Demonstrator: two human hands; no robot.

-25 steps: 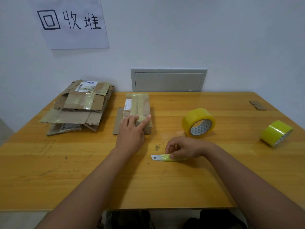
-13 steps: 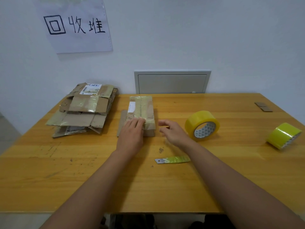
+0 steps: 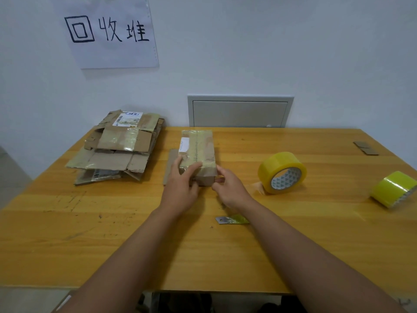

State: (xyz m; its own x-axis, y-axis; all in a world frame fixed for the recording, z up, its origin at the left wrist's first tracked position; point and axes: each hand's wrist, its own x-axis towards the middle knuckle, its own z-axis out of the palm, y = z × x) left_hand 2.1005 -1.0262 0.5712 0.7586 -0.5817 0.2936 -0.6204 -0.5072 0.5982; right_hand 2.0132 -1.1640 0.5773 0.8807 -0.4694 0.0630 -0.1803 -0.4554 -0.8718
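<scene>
Spanning the view, the smooth, scuffed wooden tabletop (image 3: 90, 233) carries a ragged pile of flattened cardboard (image 3: 117, 152) at its far left. Right of that pile lies the cardboard box (image 3: 198, 147), a low oblong block wrapped in glossy clear tape. Its long axis runs near to far, one short end facing the person, and it rests on a flat cardboard sheet (image 3: 171, 161). Both forearms reach forward. The left hand (image 3: 180, 188) lies palm-down on the box's near end, fingers stretched across the taped top. The right hand (image 3: 230, 188), fingers bent, grips the near right corner. A yellow tape roll (image 3: 282, 171) stands on edge right of the box, and a second tape roll (image 3: 393, 188) sits at the right edge. A small green-handled blade (image 3: 232, 220) lies beside the right wrist.
</scene>
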